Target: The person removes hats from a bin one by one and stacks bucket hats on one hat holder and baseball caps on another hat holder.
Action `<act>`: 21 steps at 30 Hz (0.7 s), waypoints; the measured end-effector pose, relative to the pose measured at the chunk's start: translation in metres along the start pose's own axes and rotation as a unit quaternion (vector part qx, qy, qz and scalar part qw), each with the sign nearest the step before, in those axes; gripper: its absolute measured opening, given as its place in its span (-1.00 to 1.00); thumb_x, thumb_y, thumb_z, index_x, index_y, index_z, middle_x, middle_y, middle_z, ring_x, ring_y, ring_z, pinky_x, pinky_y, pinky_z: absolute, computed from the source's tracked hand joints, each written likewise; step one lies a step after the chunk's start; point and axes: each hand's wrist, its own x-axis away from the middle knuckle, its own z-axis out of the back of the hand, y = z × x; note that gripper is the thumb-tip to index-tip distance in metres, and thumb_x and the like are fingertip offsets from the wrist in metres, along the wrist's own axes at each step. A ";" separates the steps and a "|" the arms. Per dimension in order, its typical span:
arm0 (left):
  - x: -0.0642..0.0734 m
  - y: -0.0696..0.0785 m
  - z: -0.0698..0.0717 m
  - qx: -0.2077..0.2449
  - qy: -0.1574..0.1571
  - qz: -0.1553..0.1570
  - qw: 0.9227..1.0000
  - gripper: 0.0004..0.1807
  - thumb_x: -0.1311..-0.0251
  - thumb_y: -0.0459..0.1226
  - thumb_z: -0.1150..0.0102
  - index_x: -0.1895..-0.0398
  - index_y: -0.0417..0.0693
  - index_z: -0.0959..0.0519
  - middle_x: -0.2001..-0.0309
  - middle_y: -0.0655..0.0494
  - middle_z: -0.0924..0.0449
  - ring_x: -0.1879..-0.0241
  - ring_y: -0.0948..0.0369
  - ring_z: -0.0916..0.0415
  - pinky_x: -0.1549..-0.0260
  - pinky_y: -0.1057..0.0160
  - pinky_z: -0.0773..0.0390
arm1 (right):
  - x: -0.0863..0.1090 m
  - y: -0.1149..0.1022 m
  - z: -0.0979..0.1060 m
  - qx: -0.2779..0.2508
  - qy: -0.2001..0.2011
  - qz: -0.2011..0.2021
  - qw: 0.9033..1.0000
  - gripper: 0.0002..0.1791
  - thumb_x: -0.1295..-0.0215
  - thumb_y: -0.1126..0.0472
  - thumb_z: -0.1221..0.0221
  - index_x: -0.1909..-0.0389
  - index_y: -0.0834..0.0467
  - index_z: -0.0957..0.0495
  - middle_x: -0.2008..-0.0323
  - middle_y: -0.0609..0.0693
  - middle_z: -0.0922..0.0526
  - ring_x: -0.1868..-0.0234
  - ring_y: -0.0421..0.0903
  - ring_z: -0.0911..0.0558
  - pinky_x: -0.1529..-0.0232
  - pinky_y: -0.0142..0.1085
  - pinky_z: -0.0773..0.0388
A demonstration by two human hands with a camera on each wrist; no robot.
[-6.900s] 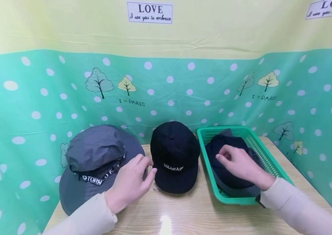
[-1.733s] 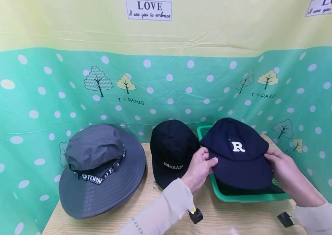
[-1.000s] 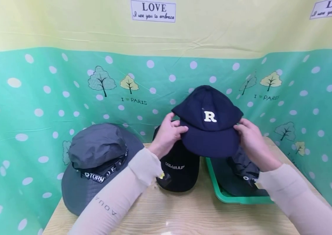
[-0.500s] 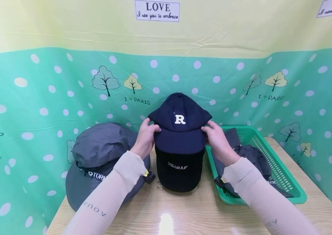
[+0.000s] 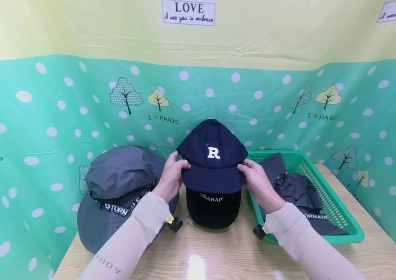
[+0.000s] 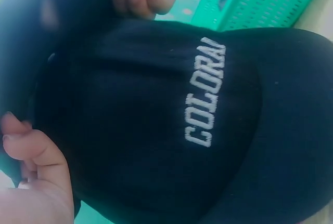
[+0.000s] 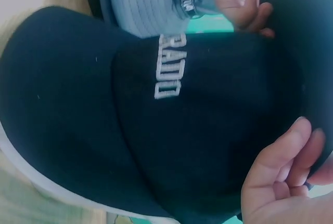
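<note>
A navy baseball cap (image 5: 213, 171) with a white R is held level at mid-table, its brim facing me. My left hand (image 5: 172, 174) pinches its left edge, and my right hand (image 5: 258, 182) pinches the right edge. Below it a black cap (image 5: 213, 214) lettered COLORADO stands on the table, its crown largely covered by the navy cap in the head view. From the left wrist view, the black cap (image 6: 145, 104) spreads beneath both hands. The right wrist camera sees the same black cap (image 7: 197, 120) beside my right thumb.
On the left lies a wide-brimmed grey sun hat (image 5: 118, 175) with a lettered band. To the right, a green plastic basket (image 5: 357, 233) contains a dark grey hat (image 5: 299, 192). A polka-dot curtain (image 5: 212, 101) hangs behind the wooden table (image 5: 219, 256).
Both hands have lifted the navy cap out of the basket and carried it left over the black cap. During the last half second it has come down slightly. The dark grey hat in the basket is now uncovered.
</note>
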 end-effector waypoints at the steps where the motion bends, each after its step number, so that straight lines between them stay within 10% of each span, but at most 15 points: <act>1: 0.002 -0.003 0.000 -0.002 0.001 -0.005 1.000 -0.01 0.05 -0.55 0.10 -0.51 -0.04 0.23 -0.36 -0.13 -0.18 -0.18 0.09 -0.35 0.02 0.26 -0.46 | 0.003 0.002 -0.001 0.002 0.010 0.001 1.000 -0.58 -0.49 0.21 0.13 -0.26 0.32 -0.22 0.27 -0.02 -0.56 0.42 -0.21 -0.58 0.39 -0.33 -0.55; 9: 0.024 -0.034 0.006 -0.089 0.063 -0.111 0.988 -0.27 -0.08 -0.56 0.03 -0.39 -0.17 -0.14 0.10 -0.15 -0.56 0.25 0.22 -0.55 0.27 0.34 -0.55 | 0.027 0.036 -0.032 0.063 0.169 0.083 0.980 -0.65 -0.48 0.28 0.10 -0.17 0.35 -0.17 0.38 0.09 -0.57 0.44 -0.22 -0.53 0.37 -0.40 -0.46; 21: 0.045 -0.086 0.014 -0.291 0.150 -0.258 0.909 -0.50 -0.20 -0.41 -0.19 -0.24 -0.25 -0.40 0.20 -0.06 -0.54 0.31 0.17 -0.52 0.23 0.28 -0.50 | 0.035 0.089 -0.047 0.173 0.265 0.196 0.928 -0.59 -0.43 0.37 0.08 -0.26 0.36 -0.26 -0.03 0.31 -0.42 -0.01 0.14 -0.45 -0.03 0.00 -0.41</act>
